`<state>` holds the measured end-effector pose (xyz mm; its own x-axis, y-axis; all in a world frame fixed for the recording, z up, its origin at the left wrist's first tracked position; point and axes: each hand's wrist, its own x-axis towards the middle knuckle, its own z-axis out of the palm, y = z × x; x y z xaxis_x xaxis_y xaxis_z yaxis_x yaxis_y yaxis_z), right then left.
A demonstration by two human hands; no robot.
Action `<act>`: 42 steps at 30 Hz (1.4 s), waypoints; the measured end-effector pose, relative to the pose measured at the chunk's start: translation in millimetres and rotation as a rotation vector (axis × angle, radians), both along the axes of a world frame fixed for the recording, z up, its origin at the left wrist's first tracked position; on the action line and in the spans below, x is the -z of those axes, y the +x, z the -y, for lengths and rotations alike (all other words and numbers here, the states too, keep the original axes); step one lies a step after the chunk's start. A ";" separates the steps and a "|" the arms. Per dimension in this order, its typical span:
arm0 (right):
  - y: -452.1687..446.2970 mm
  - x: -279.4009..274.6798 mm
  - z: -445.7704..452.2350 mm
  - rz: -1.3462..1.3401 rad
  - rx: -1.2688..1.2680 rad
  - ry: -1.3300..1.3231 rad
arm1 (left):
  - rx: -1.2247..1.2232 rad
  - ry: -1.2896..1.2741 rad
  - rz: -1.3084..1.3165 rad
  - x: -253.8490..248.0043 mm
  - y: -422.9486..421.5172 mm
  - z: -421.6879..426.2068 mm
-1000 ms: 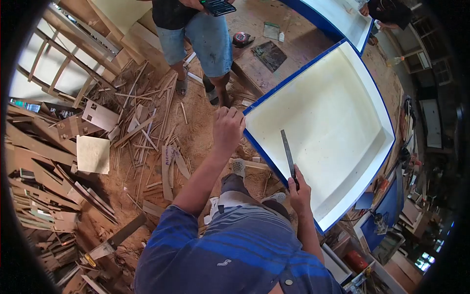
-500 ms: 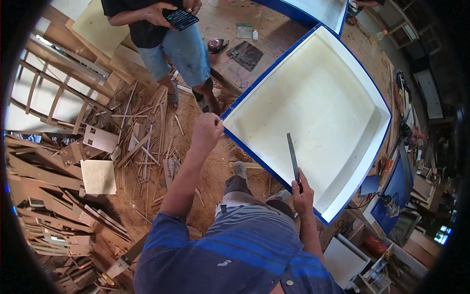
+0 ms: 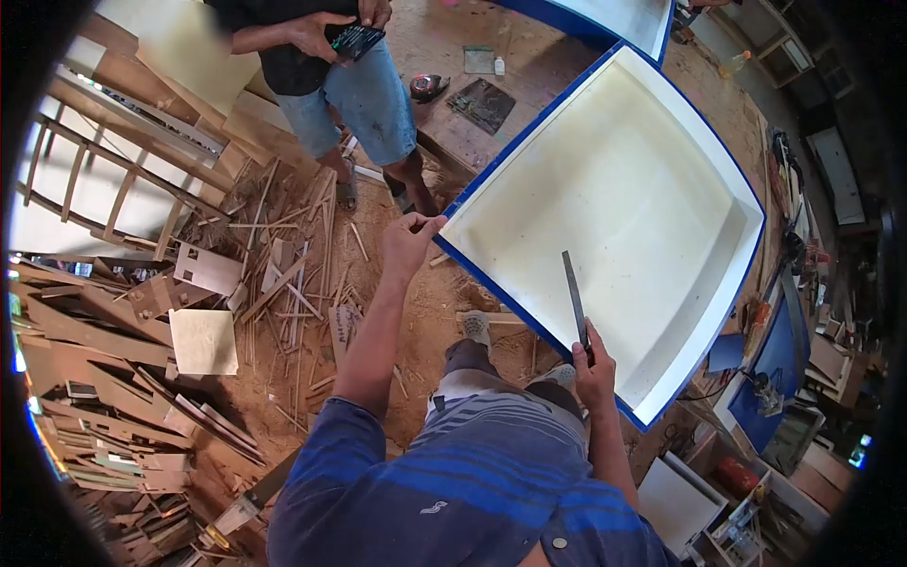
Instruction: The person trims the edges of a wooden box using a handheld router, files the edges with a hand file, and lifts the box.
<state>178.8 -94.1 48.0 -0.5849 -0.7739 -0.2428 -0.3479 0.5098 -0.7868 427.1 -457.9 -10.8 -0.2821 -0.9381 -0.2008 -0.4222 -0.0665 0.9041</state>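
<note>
A large shallow panel (image 3: 605, 227) with a blue outer edge, white rim and cream inside lies on the workbench, its near edge toward me. At its left corner is my left hand (image 3: 408, 244), fingers bent and fingertips touching the blue edge. My right hand (image 3: 594, 367) is wrapped round the dark handle of a long flat file (image 3: 574, 295). The file points away from me over the cream surface; whether it touches the panel cannot be told.
Another person (image 3: 345, 94) stands at the upper left, holding a phone (image 3: 357, 42). A tape measure (image 3: 429, 88) and a dark square plate (image 3: 481, 105) lie on the bench (image 3: 435, 128). Wood scraps (image 3: 274, 274) and sawdust cover the floor. A second blue-edged panel (image 3: 628, 21) is beyond.
My left hand has gone from a loose curl to fingertips at the panel's corner. My right hand still holds the file. The view has shifted, and the other person's phone is more fully in sight.
</note>
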 end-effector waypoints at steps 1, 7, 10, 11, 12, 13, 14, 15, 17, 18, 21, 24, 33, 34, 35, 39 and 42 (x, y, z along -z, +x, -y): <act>-0.9 1.8 0.3 -0.031 -0.011 -0.035 | -0.017 -0.002 -0.021 2.4 -0.5 -1.4; -8.3 -11.5 -20.0 0.028 0.039 0.043 | 0.004 0.023 -0.143 6.4 5.3 -7.6; -20.6 -13.9 -43.9 -0.021 0.115 0.023 | 0.028 -0.007 -0.151 9.1 1.2 -2.8; -28.6 -17.1 -54.5 0.012 0.155 0.082 | 0.022 -0.036 -0.121 8.1 -0.2 -3.4; -36.5 -19.2 -63.8 -0.003 0.207 0.072 | 0.013 -0.065 -0.088 7.5 -0.9 -4.2; -44.4 -19.8 -73.2 -0.014 0.255 0.062 | 0.004 -0.080 -0.042 9.5 -2.3 -4.3; -52.6 -19.0 -83.6 -0.022 0.298 0.051 | -0.011 -0.097 0.007 11.5 -3.4 -4.5; -64.2 -7.4 -97.7 -0.034 0.368 0.040 | -0.030 -0.116 0.058 12.4 -4.9 -4.5; -85.3 -16.0 -115.7 -0.093 0.470 0.011 | -0.109 -0.106 0.054 8.8 -12.1 -10.9; -98.8 -18.5 -125.4 -0.135 0.511 -0.029 | -0.155 -0.102 0.049 8.2 -15.5 -15.1; -149.9 -5.5 -173.5 -0.262 0.621 -0.022 | -0.262 -0.099 -0.218 49.6 -16.8 -19.8; -189.2 -3.3 -214.6 -0.305 0.714 -0.088 | -0.355 -0.044 -0.400 87.3 -19.3 -50.2; -297.5 57.4 -325.9 -0.243 0.650 0.145 | -0.408 0.386 -0.790 56.5 -160.3 -260.1; -307.6 58.8 -329.3 -0.222 0.616 0.160 | -0.424 0.379 -0.711 61.1 -166.4 -278.4; -317.4 58.8 -332.1 -0.181 0.606 0.156 | -0.395 0.398 -0.599 65.0 -170.9 -295.3; -379.1 116.1 -341.5 -0.478 0.584 0.147 | -0.315 0.470 -0.307 68.3 -195.4 -367.9; -413.5 124.6 -338.4 -0.621 0.532 0.197 | -0.332 0.491 -0.219 36.0 -217.1 -402.6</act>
<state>-234.6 244.4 -76.6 -0.9317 -0.3345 0.1415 -0.3627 0.8363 -0.4113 210.1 -55.4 -46.8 -0.0757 -0.7957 -0.6010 -0.1163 -0.5916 0.7978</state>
